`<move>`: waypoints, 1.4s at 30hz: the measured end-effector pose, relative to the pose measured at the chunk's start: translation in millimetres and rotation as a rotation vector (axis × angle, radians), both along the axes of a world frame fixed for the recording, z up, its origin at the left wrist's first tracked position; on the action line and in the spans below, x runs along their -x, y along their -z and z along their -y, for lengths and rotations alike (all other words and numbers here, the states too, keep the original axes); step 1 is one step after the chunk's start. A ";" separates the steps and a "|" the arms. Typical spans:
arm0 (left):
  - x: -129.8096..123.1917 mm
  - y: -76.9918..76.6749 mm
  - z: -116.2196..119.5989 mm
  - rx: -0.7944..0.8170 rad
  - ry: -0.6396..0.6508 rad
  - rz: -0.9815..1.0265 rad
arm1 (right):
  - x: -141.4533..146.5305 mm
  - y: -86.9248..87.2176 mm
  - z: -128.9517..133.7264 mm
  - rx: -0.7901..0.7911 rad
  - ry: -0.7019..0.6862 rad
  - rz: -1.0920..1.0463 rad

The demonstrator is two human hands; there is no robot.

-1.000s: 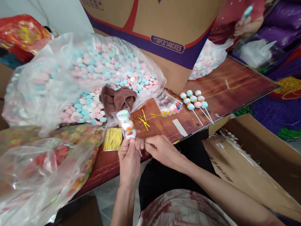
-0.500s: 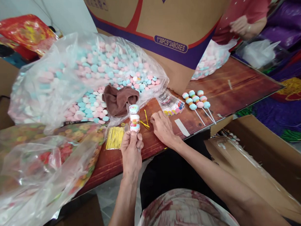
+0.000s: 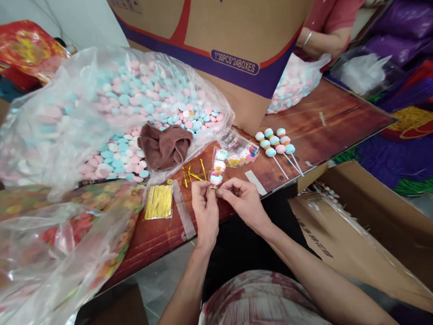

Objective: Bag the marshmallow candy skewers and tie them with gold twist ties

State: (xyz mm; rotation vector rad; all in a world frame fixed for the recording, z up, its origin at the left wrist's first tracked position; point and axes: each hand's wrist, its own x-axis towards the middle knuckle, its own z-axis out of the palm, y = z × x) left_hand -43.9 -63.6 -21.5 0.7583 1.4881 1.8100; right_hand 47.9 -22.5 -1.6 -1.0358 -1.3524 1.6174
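Worktop: reddish-brown, wood-patterned worktop point(image 3: 346, 115), its near edge slanting up to the right, just beyond the wearer's lap.
Hands: brought together over the near edge; the left hand point(image 3: 206, 210) is clamped on the skewer's lower end, the right hand point(image 3: 246, 201) is set against the same end, and what is pinched there cannot be told.
Skewer: pastel, stacked-candy skewer in a clear sleeve point(image 3: 219, 166), held nearly upright between the hands.
Left side: flat packet of gold ties point(image 3: 158, 203) laid near the edge; loose gold ties point(image 3: 203, 169) scattered just beyond the hands.
Right side: printed plastic sleeves point(image 3: 241, 151) fanned out near three pastel candy skewers point(image 3: 274, 141), sticks pointed at the edge.
Far limit: reach is bounded by a bulging clear candy bag point(image 3: 129, 99), crumpled brown cloth point(image 3: 165, 146) and tall printed carton point(image 3: 197, 30).
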 end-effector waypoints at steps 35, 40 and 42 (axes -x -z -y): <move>-21.5 -23.7 2.6 0.134 0.201 0.113 | -36.2 -10.9 2.1 -0.483 -0.101 0.408; -23.0 -17.6 3.6 0.102 0.298 -0.030 | -38.5 -9.6 -3.0 -0.138 -0.106 0.231; -22.5 -17.6 2.3 0.090 0.321 0.058 | -40.0 -9.3 -6.7 -0.031 -0.118 0.116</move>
